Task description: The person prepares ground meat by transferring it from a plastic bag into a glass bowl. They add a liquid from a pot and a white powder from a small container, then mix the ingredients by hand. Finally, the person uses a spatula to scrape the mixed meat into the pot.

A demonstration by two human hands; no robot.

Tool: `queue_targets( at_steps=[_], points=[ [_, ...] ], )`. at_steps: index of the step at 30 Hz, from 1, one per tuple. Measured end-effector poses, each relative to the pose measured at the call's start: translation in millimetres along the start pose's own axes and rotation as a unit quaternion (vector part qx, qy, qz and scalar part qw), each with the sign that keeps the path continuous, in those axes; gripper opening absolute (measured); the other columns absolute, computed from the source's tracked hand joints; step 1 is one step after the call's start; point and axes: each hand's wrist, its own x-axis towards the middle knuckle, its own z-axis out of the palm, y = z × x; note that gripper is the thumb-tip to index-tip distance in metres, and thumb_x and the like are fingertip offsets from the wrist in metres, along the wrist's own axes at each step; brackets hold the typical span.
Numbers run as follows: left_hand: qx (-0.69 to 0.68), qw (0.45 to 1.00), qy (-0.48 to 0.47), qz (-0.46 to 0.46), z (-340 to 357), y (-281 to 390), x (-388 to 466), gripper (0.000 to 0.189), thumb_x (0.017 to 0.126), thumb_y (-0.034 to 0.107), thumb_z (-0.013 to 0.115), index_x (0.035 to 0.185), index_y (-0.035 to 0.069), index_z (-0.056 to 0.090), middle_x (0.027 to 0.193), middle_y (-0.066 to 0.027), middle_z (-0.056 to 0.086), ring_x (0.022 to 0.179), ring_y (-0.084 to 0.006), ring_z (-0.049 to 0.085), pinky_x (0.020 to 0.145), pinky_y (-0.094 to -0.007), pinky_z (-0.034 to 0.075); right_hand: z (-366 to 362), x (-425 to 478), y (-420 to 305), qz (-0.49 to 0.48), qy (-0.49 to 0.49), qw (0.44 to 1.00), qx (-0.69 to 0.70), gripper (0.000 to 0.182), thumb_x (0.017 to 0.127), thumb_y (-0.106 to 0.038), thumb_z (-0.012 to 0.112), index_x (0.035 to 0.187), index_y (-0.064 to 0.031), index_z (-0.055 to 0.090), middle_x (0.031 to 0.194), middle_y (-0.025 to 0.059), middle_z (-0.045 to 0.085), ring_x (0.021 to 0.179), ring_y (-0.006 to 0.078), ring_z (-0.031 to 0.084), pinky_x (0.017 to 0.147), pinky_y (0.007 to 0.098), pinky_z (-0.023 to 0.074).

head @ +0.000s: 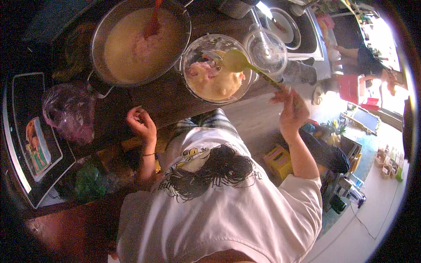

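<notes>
My right hand (292,110) grips the long handle of a yellow-green ladle (236,61). The ladle's bowl hangs over the right half of a clear bowl (241,91). Inside it lie a pale yellow thick mixture (220,87) and pinkish pieces (200,73) that look like raw meat. A metal utensil (212,54) also rests in that bowl. My left hand (141,125) is loosely curled above the counter's edge and holds nothing visible. Left of the clear bowl stands a large metal pot (188,36) of pale liquid, with a reddish-brown utensil (153,26) in it.
Beside the clear bowl stands a clear lid or dish (265,52), near a dark sink (307,36) holding a pan (283,28). A plastic bag (70,111) lies on the left of the dark counter (144,93). Another person (368,59) is at the far right.
</notes>
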Motion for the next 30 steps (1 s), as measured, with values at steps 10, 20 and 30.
queue_targets(
  at_steps=[10, 20, 30],
  points=[
    [0.008, 1.0, 0.028, 0.002, 2, 0, -5, 0.018, 0.079, 0.009, 0.053, 0.095, 0.003, 0.047, 0.085, -0.0072, 0.049, 0.074, -0.0183, 0.043, 0.067, -0.0295, 0.036, 54, 78, -31, 0.117, -0.066, 0.973, 0.187, 0.033, 0.085, -0.026, 0.049, 0.096, 0.0038, 0.055, 0.076, 0.011, 0.06, 0.06, 0.0134, 0.057, 0.055, 0.0235, 0.0479],
    [0.018, 0.999, 0.029, 0.0, 3, -9, -7, 0.019, 0.079, 0.01, 0.053, 0.095, 0.003, 0.046, 0.086, -0.0094, 0.05, 0.075, -0.022, 0.045, 0.068, -0.0325, 0.037, 241, 113, -76, -0.068, -0.155, 0.985, 0.015, 0.027, 0.082, -0.025, 0.053, 0.084, -0.0008, 0.064, 0.07, 0.01, 0.063, 0.064, 0.0145, 0.061, 0.058, 0.0293, 0.047],
    [0.027, 0.998, 0.051, -0.004, 8, -18, -12, 0.019, 0.079, 0.01, 0.054, 0.095, 0.003, 0.047, 0.087, -0.0095, 0.05, 0.075, -0.0219, 0.044, 0.069, -0.0324, 0.038, 269, 98, -79, -0.07, -0.242, 0.966, 0.056, 0.022, 0.076, -0.025, 0.057, 0.08, -0.0036, 0.062, 0.064, 0.0131, 0.061, 0.062, 0.0268, 0.062, 0.056, 0.035, 0.0489]
  ],
)
